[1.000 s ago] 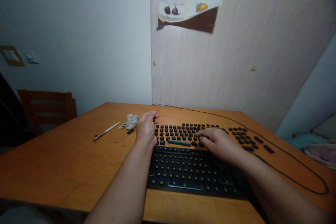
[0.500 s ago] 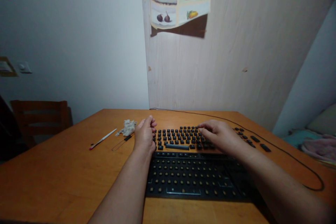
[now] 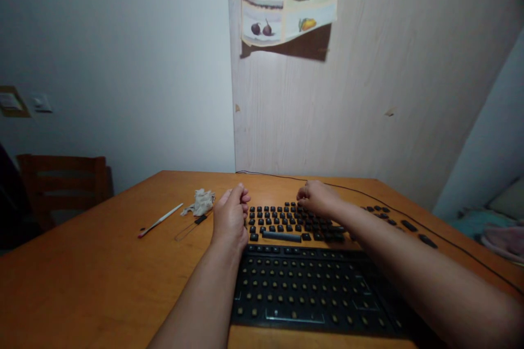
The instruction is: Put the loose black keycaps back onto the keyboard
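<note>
Loose black keycaps [image 3: 273,222] lie in rows on the table, with the long spacebar cap [image 3: 281,236] in front of them. Nearer to me is the keyboard base [image 3: 301,283], its key posts bare except for the top row, where caps seem to be on. My left hand [image 3: 231,215] is curled beside the left end of the loose rows; anything inside it is hidden. My right hand [image 3: 319,198] reaches to the far row of keycaps, fingers bent down and closed together. Whether a keycap is between its fingertips I cannot make out.
On the left lie a white brush-like stick [image 3: 161,220], a crumpled grey cloth [image 3: 201,202] and a wire puller with a black handle [image 3: 200,220]. More large keycaps [image 3: 409,226] lie to the right. A black cable [image 3: 393,207] crosses the table [image 3: 102,267].
My right hand has moved slightly left and farther away along the back row, its fingers now pointing down. My left hand stays curled in place. The view has shifted a little.
</note>
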The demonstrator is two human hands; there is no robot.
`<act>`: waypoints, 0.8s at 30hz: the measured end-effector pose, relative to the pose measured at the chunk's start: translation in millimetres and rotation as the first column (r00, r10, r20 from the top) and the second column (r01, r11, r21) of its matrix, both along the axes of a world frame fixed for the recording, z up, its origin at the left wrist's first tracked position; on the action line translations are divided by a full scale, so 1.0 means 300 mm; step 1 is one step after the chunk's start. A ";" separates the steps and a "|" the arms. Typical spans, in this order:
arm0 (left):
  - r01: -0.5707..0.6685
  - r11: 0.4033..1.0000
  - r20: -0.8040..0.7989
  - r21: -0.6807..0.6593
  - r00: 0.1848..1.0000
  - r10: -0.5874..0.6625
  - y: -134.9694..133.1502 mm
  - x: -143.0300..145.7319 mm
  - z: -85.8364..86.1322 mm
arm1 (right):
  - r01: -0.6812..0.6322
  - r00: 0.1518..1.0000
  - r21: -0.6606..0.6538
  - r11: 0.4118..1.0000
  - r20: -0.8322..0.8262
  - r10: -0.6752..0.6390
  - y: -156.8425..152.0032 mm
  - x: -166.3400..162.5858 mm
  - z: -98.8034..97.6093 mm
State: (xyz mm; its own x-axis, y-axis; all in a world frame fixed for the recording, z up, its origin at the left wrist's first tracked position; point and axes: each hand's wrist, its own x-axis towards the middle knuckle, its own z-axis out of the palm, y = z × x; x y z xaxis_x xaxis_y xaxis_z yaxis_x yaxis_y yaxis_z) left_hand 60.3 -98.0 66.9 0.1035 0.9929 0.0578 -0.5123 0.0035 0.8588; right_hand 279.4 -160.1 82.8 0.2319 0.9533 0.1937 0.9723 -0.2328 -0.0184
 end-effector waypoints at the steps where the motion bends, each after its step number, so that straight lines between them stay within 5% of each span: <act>1: 0.004 1.000 0.003 0.002 1.000 -0.004 -0.002 0.000 0.000 | -0.001 1.000 -0.014 1.000 0.005 0.001 0.022 0.003 -0.012; 10: 0.030 1.000 0.007 -0.005 1.000 -0.030 -0.022 -0.002 0.008 | -0.003 1.000 -0.093 0.996 0.028 0.006 0.153 0.032 -0.070; 24: 0.051 0.999 -0.005 -0.006 0.999 -0.051 -0.039 0.003 0.014 | -0.055 0.998 -0.162 0.985 0.004 0.057 0.206 0.045 -0.089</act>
State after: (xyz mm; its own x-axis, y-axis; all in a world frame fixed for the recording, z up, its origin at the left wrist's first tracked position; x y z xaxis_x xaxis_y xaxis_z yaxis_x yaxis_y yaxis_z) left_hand 61.0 -109.7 71.0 0.1546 0.9866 0.0517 -0.5066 0.0342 0.8615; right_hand 292.8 -98.3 56.2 0.1762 0.9836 0.0373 0.9839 -0.1772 0.0237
